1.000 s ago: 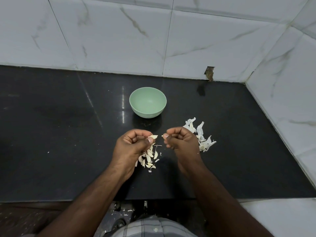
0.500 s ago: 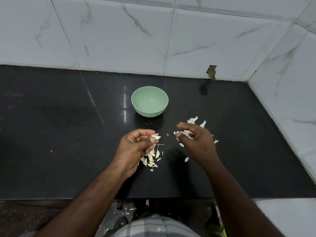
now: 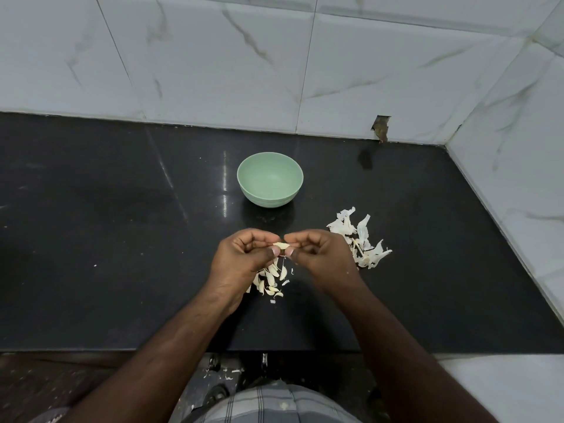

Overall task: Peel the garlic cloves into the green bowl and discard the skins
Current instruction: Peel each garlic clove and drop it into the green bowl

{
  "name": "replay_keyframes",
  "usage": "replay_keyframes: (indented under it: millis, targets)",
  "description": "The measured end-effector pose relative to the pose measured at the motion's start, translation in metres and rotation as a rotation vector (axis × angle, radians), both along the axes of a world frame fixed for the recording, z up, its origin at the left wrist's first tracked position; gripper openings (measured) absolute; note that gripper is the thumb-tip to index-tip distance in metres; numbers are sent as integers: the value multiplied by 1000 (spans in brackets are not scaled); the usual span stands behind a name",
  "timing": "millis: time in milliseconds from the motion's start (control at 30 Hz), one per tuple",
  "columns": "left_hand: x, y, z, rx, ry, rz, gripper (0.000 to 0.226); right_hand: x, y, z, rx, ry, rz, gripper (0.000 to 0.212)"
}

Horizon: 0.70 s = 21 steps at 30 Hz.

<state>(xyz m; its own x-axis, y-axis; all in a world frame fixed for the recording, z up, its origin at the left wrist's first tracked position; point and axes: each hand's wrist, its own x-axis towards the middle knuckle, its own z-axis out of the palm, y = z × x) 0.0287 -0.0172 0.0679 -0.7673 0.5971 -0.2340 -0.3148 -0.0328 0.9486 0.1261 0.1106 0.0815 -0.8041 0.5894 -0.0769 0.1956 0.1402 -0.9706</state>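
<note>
A pale garlic clove (image 3: 281, 246) is pinched between the fingertips of my left hand (image 3: 244, 254) and my right hand (image 3: 317, 254), held just above the black counter (image 3: 122, 239). A thin strip of skin hangs from it. Below my left hand lies a small heap of garlic cloves (image 3: 270, 280), partly hidden by the hand. A pile of white skins (image 3: 361, 239) sits right of my right hand. The green bowl (image 3: 270, 179) stands behind my hands, and nothing shows inside it.
White marble-look tiled walls (image 3: 274, 71) close off the back and right side of the counter. A small broken hole (image 3: 381, 128) marks the back wall's base. Bits of skin lie on the floor (image 3: 225, 370) below the counter's front edge.
My right hand went right to the skin pile half a second ago, then came back to the centre. It now pinches the clove together with my left hand.
</note>
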Motion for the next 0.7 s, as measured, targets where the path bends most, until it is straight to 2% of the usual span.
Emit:
replay_keyframes:
  millis: [167, 467, 700]
  targets:
    - [0, 0, 0, -14, -66, -13, 13, -1, -2, -4, 22, 36, -10, 34]
    - [5, 0, 5, 49, -91, -48, 13, -1, -3, -5, -11, 81, -93, 29]
    - [6, 1, 0, 5, 0, 9, 12, -3, -4, -8, 5, 72, -102, 30]
